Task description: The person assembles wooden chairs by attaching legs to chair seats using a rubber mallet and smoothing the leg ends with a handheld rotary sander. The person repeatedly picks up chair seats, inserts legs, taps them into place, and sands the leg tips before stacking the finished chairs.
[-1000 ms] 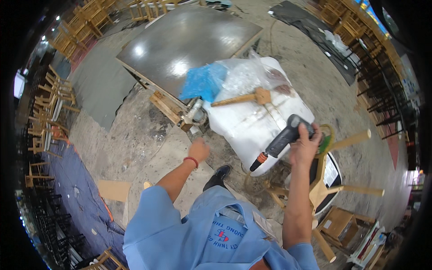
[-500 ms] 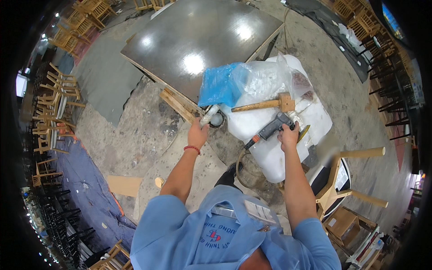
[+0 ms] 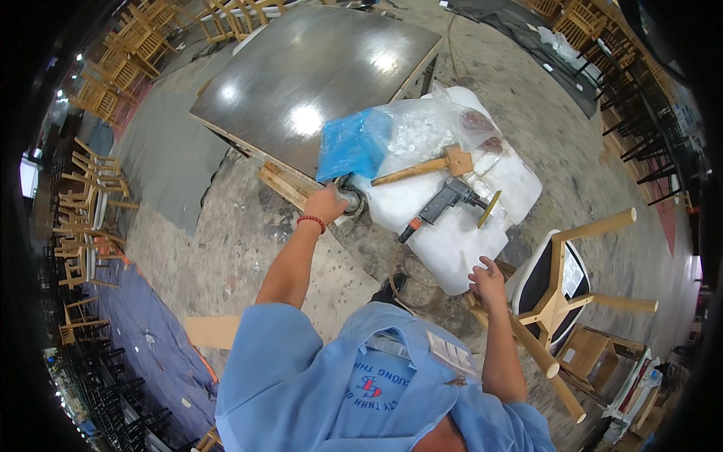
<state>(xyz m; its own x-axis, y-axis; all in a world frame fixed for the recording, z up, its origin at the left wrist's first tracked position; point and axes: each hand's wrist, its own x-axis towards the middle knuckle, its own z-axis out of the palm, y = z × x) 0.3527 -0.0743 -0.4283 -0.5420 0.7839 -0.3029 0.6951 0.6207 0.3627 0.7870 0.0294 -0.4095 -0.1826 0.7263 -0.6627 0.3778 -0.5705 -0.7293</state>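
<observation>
My left hand [image 3: 327, 205] reaches to the near corner of the dark-topped table, its fingers closed around something whitish that I cannot make out. Right beside it is a small round container [image 3: 352, 202], partly covered by the hand. My right hand [image 3: 489, 284] is open and holds nothing, fingers apart, between the white padded surface [image 3: 471, 252] and an upturned chair [image 3: 553, 307]. On that white surface rests a dark pistol-shaped power tool [image 3: 444, 200] with an orange fitting and a yellow disc [image 3: 489, 209]. Behind it lies a wooden mallet [image 3: 422, 167].
Blue plastic [image 3: 354, 143] and a clear plastic bag [image 3: 422, 128] lie across the far side of the padding. The dark-topped table [image 3: 301, 68] fills the far middle. A hose [image 3: 399, 290] runs by my foot. Stacked chairs [image 3: 98, 188] stand at left; a cardboard box [image 3: 589, 358] sits lower right.
My right hand has let go of the power tool, now lying on the white padding, and has drawn back toward the chair. My left hand has dipped closer to the round container.
</observation>
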